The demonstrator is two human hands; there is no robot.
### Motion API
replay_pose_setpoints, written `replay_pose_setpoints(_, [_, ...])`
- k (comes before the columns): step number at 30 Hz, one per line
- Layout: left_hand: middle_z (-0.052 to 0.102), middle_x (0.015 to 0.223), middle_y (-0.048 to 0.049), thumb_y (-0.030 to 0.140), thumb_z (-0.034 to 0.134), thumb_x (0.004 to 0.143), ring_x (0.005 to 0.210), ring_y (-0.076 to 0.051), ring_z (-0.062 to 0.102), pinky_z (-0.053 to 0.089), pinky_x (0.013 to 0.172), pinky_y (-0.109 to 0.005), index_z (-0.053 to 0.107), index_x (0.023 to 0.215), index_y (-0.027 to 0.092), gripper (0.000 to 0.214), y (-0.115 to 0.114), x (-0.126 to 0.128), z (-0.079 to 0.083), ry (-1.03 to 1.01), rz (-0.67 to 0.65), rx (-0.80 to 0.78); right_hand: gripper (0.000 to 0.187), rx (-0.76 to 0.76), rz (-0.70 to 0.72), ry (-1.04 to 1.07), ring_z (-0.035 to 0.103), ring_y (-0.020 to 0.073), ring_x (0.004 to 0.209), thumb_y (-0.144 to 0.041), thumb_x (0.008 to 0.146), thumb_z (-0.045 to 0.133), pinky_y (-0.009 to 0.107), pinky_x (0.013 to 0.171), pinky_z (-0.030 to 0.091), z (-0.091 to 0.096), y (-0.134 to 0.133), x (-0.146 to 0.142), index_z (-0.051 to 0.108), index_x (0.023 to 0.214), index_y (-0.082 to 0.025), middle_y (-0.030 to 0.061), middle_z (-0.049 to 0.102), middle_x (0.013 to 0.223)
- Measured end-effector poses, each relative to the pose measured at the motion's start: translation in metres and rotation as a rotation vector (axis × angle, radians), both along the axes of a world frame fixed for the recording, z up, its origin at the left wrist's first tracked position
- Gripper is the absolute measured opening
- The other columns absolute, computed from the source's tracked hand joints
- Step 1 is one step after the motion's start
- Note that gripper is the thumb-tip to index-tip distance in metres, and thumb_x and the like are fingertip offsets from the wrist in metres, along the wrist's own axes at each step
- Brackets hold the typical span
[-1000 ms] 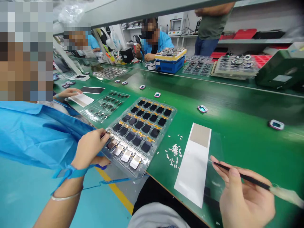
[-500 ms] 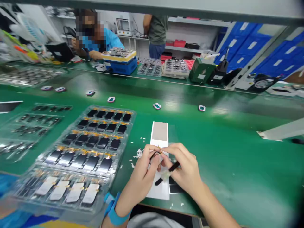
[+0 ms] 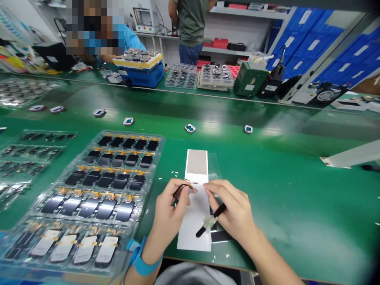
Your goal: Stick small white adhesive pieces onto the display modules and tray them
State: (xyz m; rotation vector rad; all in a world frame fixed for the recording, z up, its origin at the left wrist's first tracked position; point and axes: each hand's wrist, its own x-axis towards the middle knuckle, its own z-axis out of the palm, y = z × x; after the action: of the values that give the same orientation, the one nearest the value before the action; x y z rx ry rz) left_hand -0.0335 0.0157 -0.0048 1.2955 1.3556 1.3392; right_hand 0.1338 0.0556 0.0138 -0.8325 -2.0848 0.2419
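My left hand point(image 3: 170, 211) is closed around a small display screen point(image 3: 179, 191) with a dark, rounded body and an orange flex cable. Thumb and fingers grip its edges, partly covering it. To its right, my right hand point(image 3: 233, 208) has thumb and index finger pinched together, apart from the screen; anything tiny between the tips cannot be made out. That hand also holds a black stick point(image 3: 201, 231) with clear tape round its middle, slanting out of the palm. Below both hands lies a long white sheet point(image 3: 192, 239) with a grey-beige panel point(image 3: 197, 161) at its far end.
At left, a clear tray point(image 3: 158, 158) holds rows of screens, beside another tray point(image 3: 35, 148) of small parts. Pink-edged pieces point(image 3: 190, 128) are spaced along the bench. White scraps lie near the sheet. Across the bench sits a person in blue; another stands behind.
My hands have moved apart: the left has shifted left with the screen, and the right fingertips have come away from it. The view has swung slightly right and down.
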Motion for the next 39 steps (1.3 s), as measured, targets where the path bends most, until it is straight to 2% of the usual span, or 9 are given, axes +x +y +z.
replay_pose_setpoints(7, [0.062,0.072,0.0013,0.029,0.053,0.098,0.061,-0.013,0.059,0.047,0.060,-0.023,0.063,0.096,0.020,0.014,0.000,0.002,-0.002,0.040,-0.021,0.000,0.024,0.082,-0.029,-0.104,0.073,0.0178,0.078,-0.006,0.093,0.054,0.029,0.066,0.060,-0.009,-0.004,-0.007,0.067,0.111,-0.016,0.0086,0.074,0.096])
replay_pose_setpoints(14, [0.064,0.072,0.0006,0.031,0.054,0.098,0.063,-0.014,0.060,0.047,0.064,-0.024,0.064,0.094,0.020,0.016,-0.002,0.002,0.003,0.099,-0.062,0.008,0.027,0.080,-0.072,-0.156,0.072,0.0184,0.077,-0.005,0.092,0.050,0.029,0.068,0.060,-0.009,-0.006,-0.010,0.067,0.110,-0.016,0.0081,0.075,0.096])
replay_pose_setpoints(23, [0.063,0.075,0.0002,0.030,0.055,0.097,0.064,-0.014,0.058,0.045,0.063,-0.023,0.064,0.092,0.020,0.014,-0.001,0.003,0.005,0.117,-0.077,0.007,0.019,-0.068,-0.057,-0.080,0.069,0.0156,0.071,-0.011,0.095,0.047,0.025,0.062,0.054,-0.009,-0.003,-0.014,0.064,0.093,-0.018,0.0054,0.070,0.085])
replay_pose_setpoints(27, [0.064,0.077,0.0000,0.029,0.053,0.098,0.064,-0.014,0.060,0.046,0.062,-0.023,0.063,0.093,0.020,0.015,0.000,0.003,0.003,0.104,-0.069,0.002,0.015,-0.190,-0.023,0.026,0.070,0.0148,0.075,-0.013,0.096,0.052,0.025,0.067,0.057,-0.009,0.000,-0.012,0.065,0.095,-0.020,0.0042,0.070,0.088])
replay_pose_setpoints(39, [0.072,0.087,-0.0017,0.025,0.056,0.096,0.075,-0.015,0.067,0.051,0.070,-0.022,0.068,0.096,0.020,0.013,-0.001,0.001,0.002,0.091,-0.039,0.002,0.016,-0.117,0.059,0.030,0.073,0.0152,0.081,-0.013,0.096,0.055,0.025,0.070,0.061,-0.013,0.003,-0.008,0.069,0.102,-0.017,0.0055,0.075,0.091])
